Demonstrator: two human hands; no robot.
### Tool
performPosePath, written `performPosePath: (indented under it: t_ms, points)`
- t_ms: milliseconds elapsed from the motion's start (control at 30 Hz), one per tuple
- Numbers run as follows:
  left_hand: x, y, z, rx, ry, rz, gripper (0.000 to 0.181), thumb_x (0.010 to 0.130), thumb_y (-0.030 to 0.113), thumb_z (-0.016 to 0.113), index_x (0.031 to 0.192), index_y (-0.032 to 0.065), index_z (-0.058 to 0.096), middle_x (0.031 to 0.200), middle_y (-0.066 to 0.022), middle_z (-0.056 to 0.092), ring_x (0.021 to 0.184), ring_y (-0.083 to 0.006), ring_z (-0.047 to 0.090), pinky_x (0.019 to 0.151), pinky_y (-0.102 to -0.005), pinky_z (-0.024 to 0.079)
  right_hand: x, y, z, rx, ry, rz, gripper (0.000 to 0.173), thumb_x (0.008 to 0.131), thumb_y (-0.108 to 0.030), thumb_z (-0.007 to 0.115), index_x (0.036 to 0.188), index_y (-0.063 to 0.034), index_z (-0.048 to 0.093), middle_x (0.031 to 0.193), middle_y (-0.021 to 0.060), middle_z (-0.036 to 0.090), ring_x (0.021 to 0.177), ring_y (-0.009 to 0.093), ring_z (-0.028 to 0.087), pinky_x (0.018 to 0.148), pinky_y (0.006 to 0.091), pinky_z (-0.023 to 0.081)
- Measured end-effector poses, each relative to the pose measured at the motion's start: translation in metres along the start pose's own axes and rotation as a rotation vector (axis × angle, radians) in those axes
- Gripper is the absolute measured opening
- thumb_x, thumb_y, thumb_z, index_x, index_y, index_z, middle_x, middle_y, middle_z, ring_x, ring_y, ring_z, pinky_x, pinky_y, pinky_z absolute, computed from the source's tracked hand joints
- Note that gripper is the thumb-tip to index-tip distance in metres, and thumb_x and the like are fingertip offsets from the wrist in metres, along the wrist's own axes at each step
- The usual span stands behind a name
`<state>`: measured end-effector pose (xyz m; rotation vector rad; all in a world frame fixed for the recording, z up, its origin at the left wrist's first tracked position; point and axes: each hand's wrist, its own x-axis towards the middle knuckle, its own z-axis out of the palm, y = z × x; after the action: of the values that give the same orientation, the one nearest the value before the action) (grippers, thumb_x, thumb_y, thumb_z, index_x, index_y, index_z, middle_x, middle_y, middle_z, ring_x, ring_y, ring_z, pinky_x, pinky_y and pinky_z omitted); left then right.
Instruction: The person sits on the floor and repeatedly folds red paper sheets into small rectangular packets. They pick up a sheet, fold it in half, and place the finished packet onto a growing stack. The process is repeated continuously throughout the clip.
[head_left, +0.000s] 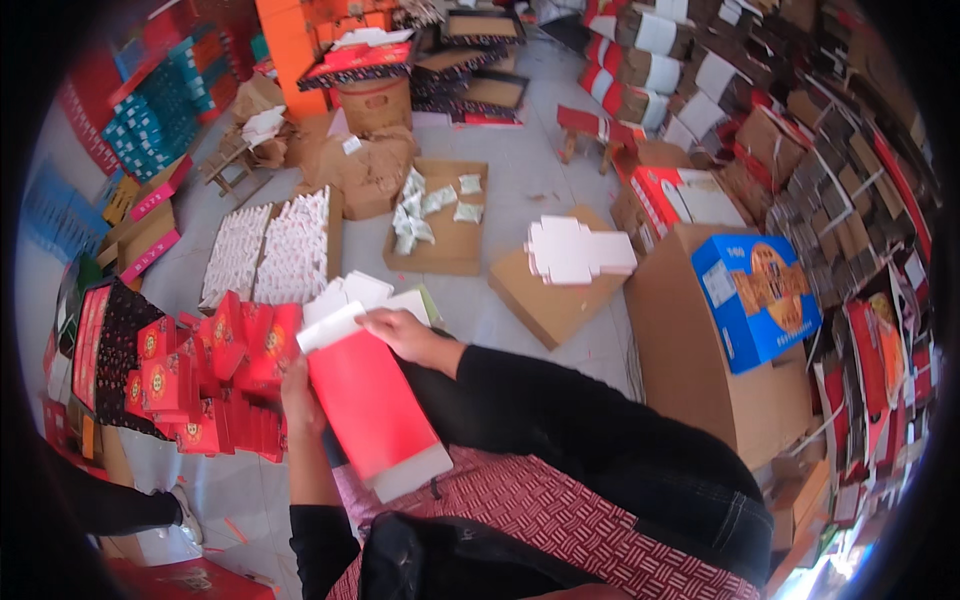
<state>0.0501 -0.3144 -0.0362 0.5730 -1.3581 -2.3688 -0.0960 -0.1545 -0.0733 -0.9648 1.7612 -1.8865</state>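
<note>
A red cardboard box piece (375, 409) with white end flaps lies slantwise over my lap, held between both hands. My right hand (401, 334) pinches the white flap at its far end. My left hand (300, 394) grips the upper left edge, its fingers partly hidden by the card. Just beyond my hands lie white card pieces (349, 292). Close on the left is a heap of small red boxes (169, 382) with round gold emblems.
Ahead on the floor stand a tray of white packets (296, 244) and a cardboard tray (475, 251) with several pale green packets. A flat white box blank (574, 251) rests on brown cardboard. On the right, a blue box (757, 300) tops a large carton (675, 337). Another person's leg (120, 502) shows at left.
</note>
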Motion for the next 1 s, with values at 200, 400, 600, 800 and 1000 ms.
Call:
performPosePath:
  t_ms: [200,400,600,800,1000]
  points:
    - [0.018,0.005,-0.002,0.463,0.014,0.179,0.027,0.095,0.013,0.045,0.106,-0.0058,0.061,0.099,-0.0078,0.062,0.090,-0.0133,0.057,0.082,-0.0267,0.046,0.012,0.004,-0.005,0.021,-0.030,0.123,0.030,0.096,-0.017,0.048,0.116,0.0026,0.059,0.120,0.0098,0.056,0.106,0.018,0.054,0.092,0.0276,0.041]
    - [0.005,0.019,-0.003,0.452,0.103,0.244,0.027,0.094,0.014,0.049,0.108,-0.0048,0.062,0.098,-0.0062,0.063,0.090,-0.0114,0.055,0.082,-0.0252,0.045,0.005,-0.015,0.002,0.526,0.032,0.223,0.035,0.098,-0.020,0.046,0.127,-0.0030,0.052,0.121,0.0054,0.055,0.102,0.011,0.054,0.089,0.0262,0.043]
    - [-0.004,0.026,-0.005,0.536,0.133,0.236,0.028,0.094,0.017,0.051,0.107,-0.0040,0.063,0.101,-0.0079,0.065,0.093,-0.0121,0.056,0.084,-0.0236,0.043,0.002,-0.014,0.005,0.261,0.007,0.162,0.026,0.093,-0.014,0.053,0.114,0.0008,0.061,0.099,0.0017,0.064,0.087,0.006,0.055,0.081,0.0219,0.044]
    - [-0.010,0.017,-0.013,0.206,0.113,0.254,0.027,0.095,0.017,0.050,0.108,-0.0037,0.063,0.102,-0.0069,0.063,0.093,-0.0112,0.055,0.085,-0.0244,0.044,0.014,-0.043,0.004,0.416,-0.042,0.059,0.029,0.087,-0.001,0.058,0.115,-0.0049,0.052,0.109,0.0043,0.057,0.098,0.011,0.054,0.086,0.0255,0.043]
    - [-0.018,0.027,-0.009,0.242,0.079,0.276,0.028,0.095,0.018,0.051,0.112,-0.0015,0.061,0.105,-0.0064,0.060,0.095,-0.0109,0.054,0.086,-0.0250,0.045,0.012,-0.049,0.003,0.321,-0.159,0.192,0.023,0.092,-0.010,0.056,0.111,0.0001,0.061,0.100,0.0017,0.060,0.090,0.007,0.055,0.081,0.0224,0.044]
